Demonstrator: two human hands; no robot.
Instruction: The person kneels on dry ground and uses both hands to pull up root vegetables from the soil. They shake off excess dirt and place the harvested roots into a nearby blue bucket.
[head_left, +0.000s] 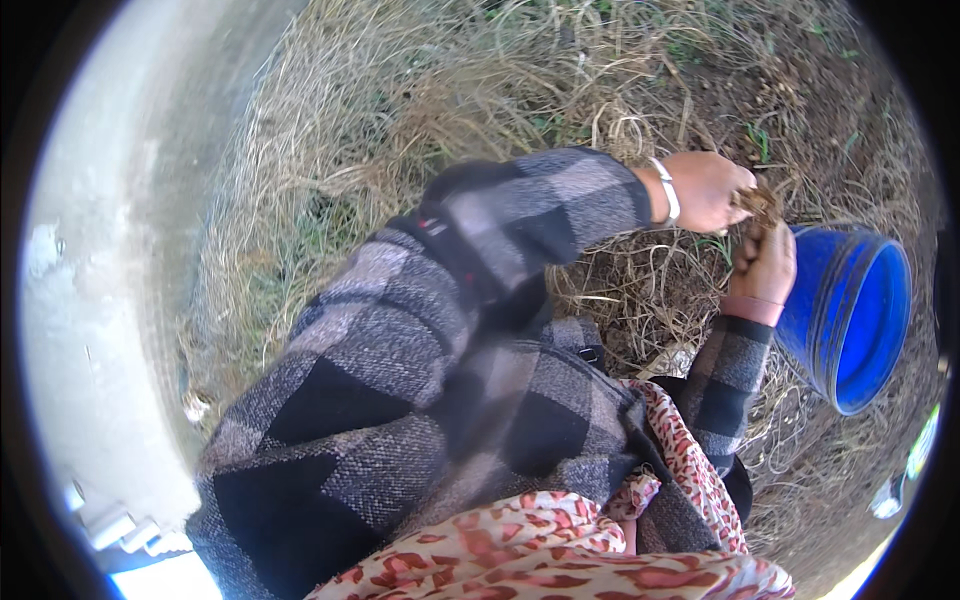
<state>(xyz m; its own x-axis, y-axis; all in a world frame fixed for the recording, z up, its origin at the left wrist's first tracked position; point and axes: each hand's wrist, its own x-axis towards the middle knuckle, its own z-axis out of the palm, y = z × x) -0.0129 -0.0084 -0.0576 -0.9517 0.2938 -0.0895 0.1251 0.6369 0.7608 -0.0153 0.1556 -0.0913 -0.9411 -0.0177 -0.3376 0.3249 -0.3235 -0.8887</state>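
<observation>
My left hand, with a white band at the wrist, reaches in from the left and pinches a clump of dry brown plant matter. Just below it, my right hand has its fingers curled against the same clump. Its wrist carries a pinkish band. Some fingertips of both hands are hidden, and the clump is too blurred to name more exactly. Close beside my right hand is a blue plastic drum, its round mouth showing at its right end. Whether the drum stands or lies is hard to tell.
Dry grass covers the ground to the left and above. Brown soil with straw and a few green shoots lies around the hands. A pale concrete surface runs along the left. A patterned scarf hangs in the foreground.
</observation>
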